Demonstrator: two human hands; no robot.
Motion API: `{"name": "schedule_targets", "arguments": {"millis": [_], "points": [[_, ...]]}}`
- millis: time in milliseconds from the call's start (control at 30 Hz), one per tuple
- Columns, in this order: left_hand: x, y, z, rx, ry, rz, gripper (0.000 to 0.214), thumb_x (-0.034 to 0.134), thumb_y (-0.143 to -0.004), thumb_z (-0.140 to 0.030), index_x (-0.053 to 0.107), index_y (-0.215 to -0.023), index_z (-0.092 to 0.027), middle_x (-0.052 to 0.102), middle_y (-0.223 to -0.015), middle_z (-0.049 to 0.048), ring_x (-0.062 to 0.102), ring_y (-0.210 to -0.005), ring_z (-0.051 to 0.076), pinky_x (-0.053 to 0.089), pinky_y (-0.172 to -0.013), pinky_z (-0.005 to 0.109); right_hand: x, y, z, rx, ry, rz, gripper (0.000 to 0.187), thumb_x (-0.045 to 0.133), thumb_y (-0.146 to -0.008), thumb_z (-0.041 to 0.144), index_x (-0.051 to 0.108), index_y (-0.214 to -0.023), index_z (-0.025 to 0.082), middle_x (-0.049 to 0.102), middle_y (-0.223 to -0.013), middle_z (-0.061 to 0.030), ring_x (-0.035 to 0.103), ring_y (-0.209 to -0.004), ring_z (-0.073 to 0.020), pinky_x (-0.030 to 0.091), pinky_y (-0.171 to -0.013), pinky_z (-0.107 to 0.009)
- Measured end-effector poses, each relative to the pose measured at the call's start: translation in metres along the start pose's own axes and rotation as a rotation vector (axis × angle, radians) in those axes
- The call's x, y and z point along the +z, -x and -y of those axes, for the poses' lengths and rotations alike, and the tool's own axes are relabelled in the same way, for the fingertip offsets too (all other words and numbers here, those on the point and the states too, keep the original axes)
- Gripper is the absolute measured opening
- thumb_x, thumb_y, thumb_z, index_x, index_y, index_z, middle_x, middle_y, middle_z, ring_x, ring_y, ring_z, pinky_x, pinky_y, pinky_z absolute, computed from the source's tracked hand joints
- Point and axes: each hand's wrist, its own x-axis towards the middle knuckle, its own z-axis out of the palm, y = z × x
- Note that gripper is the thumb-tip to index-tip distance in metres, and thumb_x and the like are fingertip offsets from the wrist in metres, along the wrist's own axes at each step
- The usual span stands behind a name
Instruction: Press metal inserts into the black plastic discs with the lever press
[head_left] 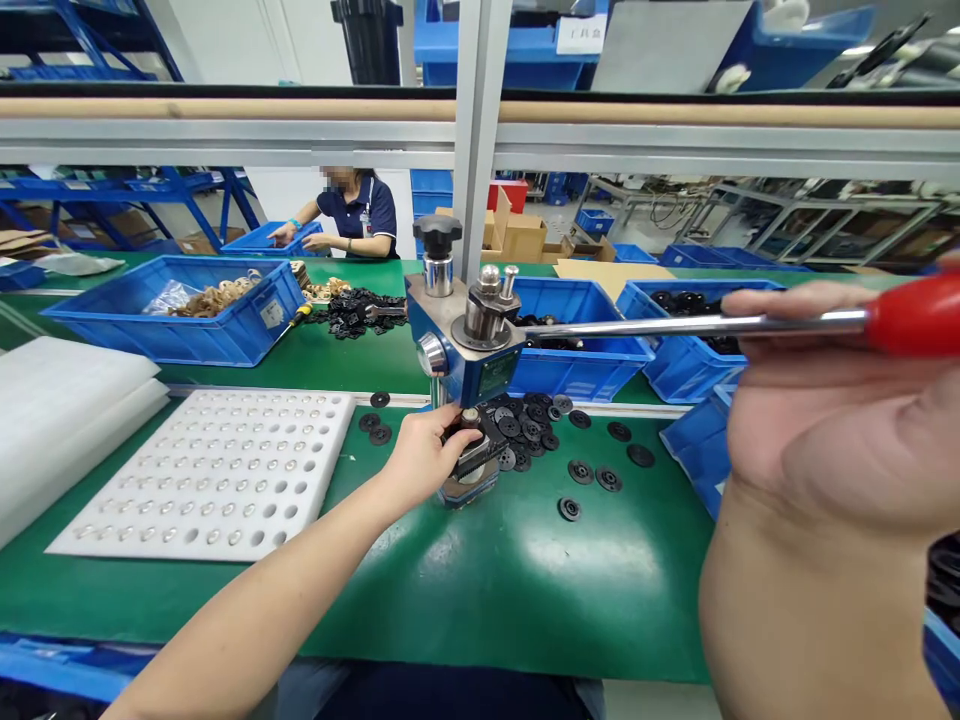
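Left hand point(424, 450) pinched a small black round plastic disc point(471, 437) on the blue bench press's point(469, 365) anvil. Right hand point(832, 400) wrapped the long steel lever with red grip point(911, 315). Disc looked light, stiff, easily dropped; best held by its rim.

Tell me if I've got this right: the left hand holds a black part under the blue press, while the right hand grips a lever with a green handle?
Not quite. In the head view the lever's handle is red, not green. The rest stands: the left hand holds a black part under the blue press, and the right hand grips the lever.
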Motion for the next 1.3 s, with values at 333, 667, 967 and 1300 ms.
{"name": "schedule_targets", "arguments": {"millis": [333, 667, 967, 1300], "points": [[0.007, 0.002, -0.001, -0.023, 0.023, -0.045, 0.011, 0.064, -0.086, -0.019, 0.075, -0.089, -0.018, 0.078, -0.085, 0.0060, 0.071, -0.076, 0.022, 0.052, -0.069, 0.029, -0.013, 0.031, -0.016, -0.058, -0.130, -0.286, 0.023, 0.052, -0.088, 0.031, 0.058, -0.072, 0.015, 0.053, -0.064, 0.0024, 0.070, -0.057, -0.0233, 0.057, -0.051, -0.039], [0.010, 0.004, -0.003, -0.035, 0.027, -0.092, 0.009, 0.066, -0.084, -0.019, 0.075, -0.085, -0.019, 0.078, -0.080, 0.0041, 0.069, -0.069, 0.019, 0.050, -0.063, 0.028, -0.021, 0.048, -0.027, 0.016, -0.154, -0.330, 0.018, 0.046, -0.066, 0.010, 0.057, -0.053, 0.016, 0.057, -0.048, 0.0007, 0.069, -0.054, -0.0234, 0.055, -0.048, -0.037], [0.010, 0.003, -0.004, -0.021, -0.027, -0.093, 0.011, 0.065, -0.084, -0.017, 0.072, -0.075, -0.019, 0.075, -0.075, 0.0034, 0.066, -0.069, 0.019, 0.047, -0.064, 0.028, -0.027, 0.082, -0.057, -0.120, -0.018, -0.438, 0.014, 0.050, -0.062, 0.016, 0.058, -0.050, 0.017, 0.057, -0.049, -0.0010, 0.063, -0.047, -0.0246, 0.049, -0.044, -0.040], [0.010, 0.004, -0.008, -0.095, 0.051, -0.136, 0.003, 0.071, -0.077, -0.019, 0.069, -0.075, -0.019, 0.074, -0.075, 0.0027, 0.066, -0.069, 0.018, 0.047, -0.063, 0.027, -0.024, 0.085, -0.051, -0.141, 0.023, -0.393, 0.020, 0.047, -0.066, 0.014, 0.066, -0.059, 0.016, 0.064, -0.057, -0.0041, 0.063, -0.050, -0.0225, 0.050, -0.046, -0.037]]}}
